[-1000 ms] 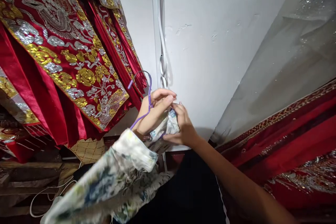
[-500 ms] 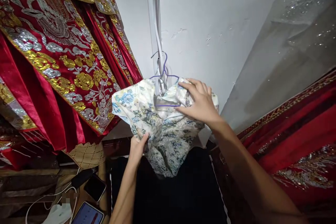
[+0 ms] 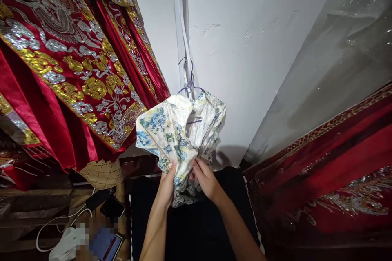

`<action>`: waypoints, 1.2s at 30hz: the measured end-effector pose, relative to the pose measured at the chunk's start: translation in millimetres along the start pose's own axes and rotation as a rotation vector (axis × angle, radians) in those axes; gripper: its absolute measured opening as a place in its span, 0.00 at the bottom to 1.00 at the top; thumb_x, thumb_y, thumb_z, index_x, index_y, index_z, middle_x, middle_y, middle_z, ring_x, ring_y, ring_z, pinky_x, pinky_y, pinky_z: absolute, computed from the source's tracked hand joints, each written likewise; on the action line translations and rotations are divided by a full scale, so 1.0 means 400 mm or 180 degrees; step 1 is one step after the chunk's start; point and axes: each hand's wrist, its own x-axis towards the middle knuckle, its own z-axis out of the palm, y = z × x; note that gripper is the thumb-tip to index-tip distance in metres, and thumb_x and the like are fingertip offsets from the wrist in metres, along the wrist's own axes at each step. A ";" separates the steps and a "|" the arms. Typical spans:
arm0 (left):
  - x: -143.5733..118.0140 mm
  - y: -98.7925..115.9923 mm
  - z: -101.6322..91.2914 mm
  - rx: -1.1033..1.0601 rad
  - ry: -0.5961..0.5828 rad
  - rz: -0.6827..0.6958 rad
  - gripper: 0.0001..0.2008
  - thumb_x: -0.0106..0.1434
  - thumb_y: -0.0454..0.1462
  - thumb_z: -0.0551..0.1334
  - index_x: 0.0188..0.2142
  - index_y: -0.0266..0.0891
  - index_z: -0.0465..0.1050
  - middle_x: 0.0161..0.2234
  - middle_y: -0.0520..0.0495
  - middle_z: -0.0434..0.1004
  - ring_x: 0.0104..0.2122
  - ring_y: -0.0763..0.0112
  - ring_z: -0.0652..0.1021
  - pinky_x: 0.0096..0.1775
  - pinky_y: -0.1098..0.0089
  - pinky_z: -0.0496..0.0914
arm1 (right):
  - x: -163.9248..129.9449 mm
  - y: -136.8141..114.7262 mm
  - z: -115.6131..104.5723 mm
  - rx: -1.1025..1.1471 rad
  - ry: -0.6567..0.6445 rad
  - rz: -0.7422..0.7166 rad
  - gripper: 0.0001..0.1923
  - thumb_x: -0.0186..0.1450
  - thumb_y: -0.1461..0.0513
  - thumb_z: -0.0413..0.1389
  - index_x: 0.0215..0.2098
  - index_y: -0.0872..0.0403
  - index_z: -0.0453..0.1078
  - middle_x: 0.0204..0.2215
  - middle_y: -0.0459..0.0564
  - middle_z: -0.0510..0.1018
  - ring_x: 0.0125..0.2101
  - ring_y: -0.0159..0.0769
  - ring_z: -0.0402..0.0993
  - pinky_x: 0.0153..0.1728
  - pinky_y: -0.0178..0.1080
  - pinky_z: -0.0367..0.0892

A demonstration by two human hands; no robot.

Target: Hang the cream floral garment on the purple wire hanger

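A white floral blouse (image 3: 159, 124) with blue and green flowers hangs on a thin purple hanger (image 3: 192, 82), in front of a white wall. My left hand (image 3: 168, 183) grips the lower left of the blouse, thumb on the outside and fingers behind the cloth. At the front, my right hand (image 3: 204, 175) pinches the fabric just below the neckline; its fingertips are partly tucked into the folds. The right side of the blouse is turned, and the hanger's bottom bar shows through the neck opening.
Red garments with gold and silver sequins (image 3: 94, 87) hang on the left. Clear plastic (image 3: 306, 77) and red fabric (image 3: 346, 151) are on the right. A phone (image 3: 112, 246), a dark phone (image 3: 112, 208) and a white cable (image 3: 39, 232) lie lower left. Black cloth (image 3: 196, 228) lies below.
My right hand has left the right shoulder of the blouse and moved down to its front, closing on the cloth. The blouse's right side has swung inward. My left hand keeps its grip.
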 end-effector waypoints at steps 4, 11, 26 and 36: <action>-0.006 0.007 -0.009 -0.0012 0.0255 -0.0116 0.31 0.64 0.53 0.65 0.61 0.42 0.68 0.60 0.37 0.73 0.62 0.51 0.72 0.61 0.55 0.69 | 0.002 -0.054 0.009 0.0429 0.0100 0.0020 0.19 0.62 0.43 0.59 0.25 0.45 0.66 0.19 0.45 0.64 0.22 0.41 0.64 0.25 0.44 0.62; -0.034 -0.035 0.016 0.1568 0.1688 0.2315 0.26 0.64 0.43 0.66 0.60 0.46 0.65 0.60 0.39 0.66 0.63 0.53 0.67 0.64 0.55 0.61 | -0.022 -0.078 -0.015 0.0458 0.0121 0.0327 0.17 0.63 0.45 0.58 0.23 0.45 0.71 0.16 0.46 0.65 0.18 0.39 0.61 0.20 0.42 0.57; -0.025 -0.050 0.064 0.2500 -0.0762 0.1766 0.06 0.71 0.38 0.54 0.36 0.43 0.65 0.35 0.45 0.71 0.37 0.62 0.74 0.41 0.64 0.68 | 0.180 -0.352 -0.088 0.0841 0.0636 0.0004 0.14 0.61 0.55 0.61 0.25 0.56 0.73 0.15 0.43 0.69 0.14 0.24 0.56 0.14 0.31 0.48; 0.017 0.175 0.105 0.2479 -0.0901 0.2187 0.10 0.72 0.40 0.56 0.47 0.43 0.73 0.40 0.46 0.76 0.40 0.64 0.76 0.44 0.66 0.68 | 0.195 -0.448 -0.044 0.0731 0.0414 -0.0637 0.14 0.67 0.57 0.55 0.26 0.56 0.71 0.14 0.43 0.69 0.14 0.23 0.57 0.15 0.29 0.49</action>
